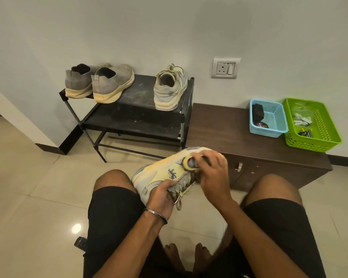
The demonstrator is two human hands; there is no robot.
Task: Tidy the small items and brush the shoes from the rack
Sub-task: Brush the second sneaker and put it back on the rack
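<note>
Brushing is under way on one pale yellow-and-grey lace-up sneaker (pixel 165 173), held above the person's lap. Left hand (pixel 163 194) grips the sneaker at its laced top, fingers curled round the upper. Right hand (pixel 211 169) is curled round a small brush with a round yellowish end (pixel 190 162), pressed to the side of the sneaker just left of those fingers.

Progress, as judged: small items appear already sorted into two baskets; brushing looks only partly done, with three shoes not yet in hand.

Count:
- Shoes: four. One is held; three stand on the top shelf of the black metal shoe rack (pixel 133 117), well beyond the fingers: the matching pale sneaker (pixel 170 89) and a pair of grey slip-on knit shoes (pixel 100 82).
- Baskets: two, far right of the right hand on the dark brown wooden cabinet (pixel 225 127): one light-blue plastic basket (pixel 268 118) and one bright green plastic basket (pixel 311 125), touching side by side.
- Brushes: one.
</note>
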